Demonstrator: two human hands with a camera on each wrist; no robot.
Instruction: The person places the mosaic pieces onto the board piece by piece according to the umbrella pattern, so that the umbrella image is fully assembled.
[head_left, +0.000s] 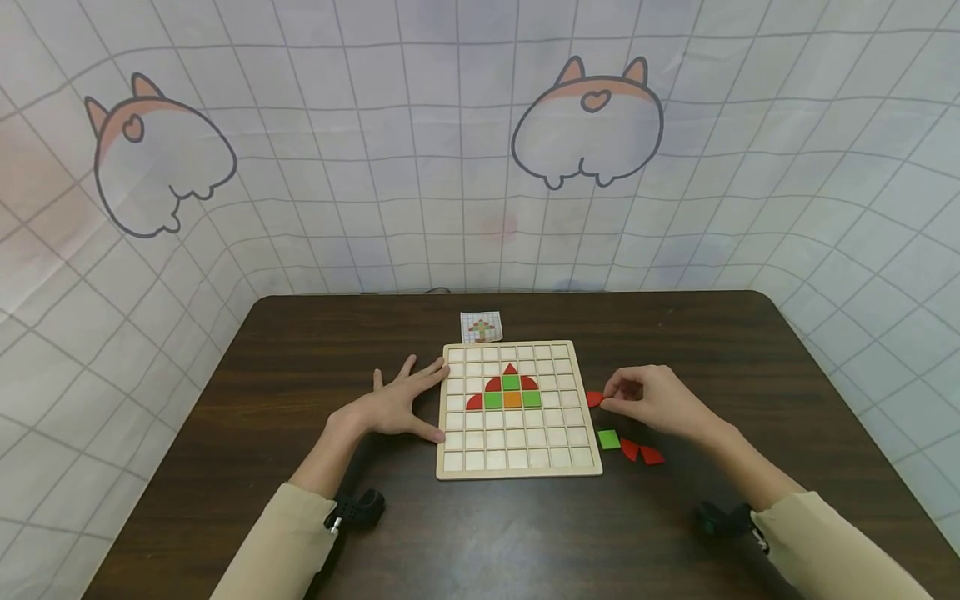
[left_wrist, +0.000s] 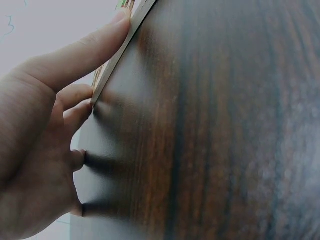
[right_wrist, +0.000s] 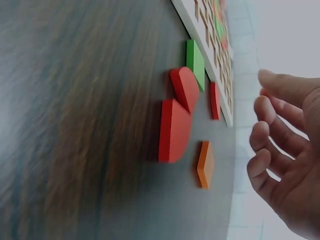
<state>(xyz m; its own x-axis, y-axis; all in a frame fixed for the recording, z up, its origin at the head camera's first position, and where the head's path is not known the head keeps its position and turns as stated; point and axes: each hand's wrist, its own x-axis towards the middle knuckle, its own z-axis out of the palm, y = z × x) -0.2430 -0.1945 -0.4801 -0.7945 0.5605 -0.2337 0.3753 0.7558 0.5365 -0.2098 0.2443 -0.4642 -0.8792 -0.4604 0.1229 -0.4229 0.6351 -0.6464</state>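
Bench [head_left: 480,533] | left hand [head_left: 397,406]: splayed, touching board [head_left: 558,434] | right hand [head_left: 651,398]: hold indiscernible | likely fetching red tile [head_left: 592,399]; next needs careful seating

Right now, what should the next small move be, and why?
I'd probably have the right hand lift the nearest red piece and, if its shape fits, set it in the bare cell right of the rightmost green tile on the board: that row has a red curved tile on its left end only, while the row above has red on both ends.
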